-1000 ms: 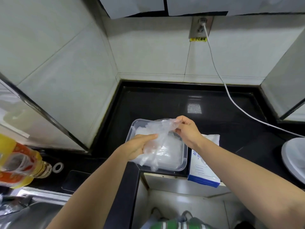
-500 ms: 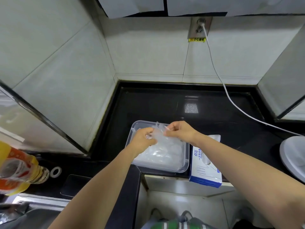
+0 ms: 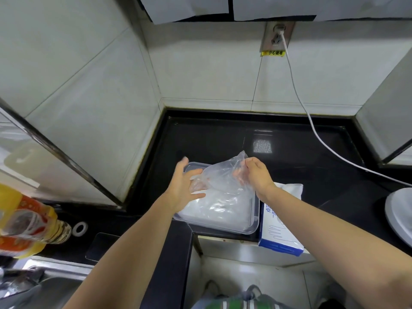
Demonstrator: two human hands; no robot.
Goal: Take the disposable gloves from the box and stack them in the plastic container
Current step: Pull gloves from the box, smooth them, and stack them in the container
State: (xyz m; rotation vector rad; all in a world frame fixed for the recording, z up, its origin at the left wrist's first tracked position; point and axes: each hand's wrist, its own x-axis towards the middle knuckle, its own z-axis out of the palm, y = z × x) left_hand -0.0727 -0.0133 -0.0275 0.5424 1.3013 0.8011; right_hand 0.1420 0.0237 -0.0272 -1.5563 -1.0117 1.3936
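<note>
Clear disposable glove at the centre of the frame, its top edge pinched by the right hand, the left hand spread flat against its left side, above the plastic container of stacked gloves, the box just right

A glossy black countertop fills a corner of pale tiled walls. Above it, a wall socket feeds a white cable that crosses its right side.

The glossy black tabletop carries a clear plastic container near its front edge, a blue-and-white glove box just beside it, a trailing white cable, and possibly a white lid far right.
</note>
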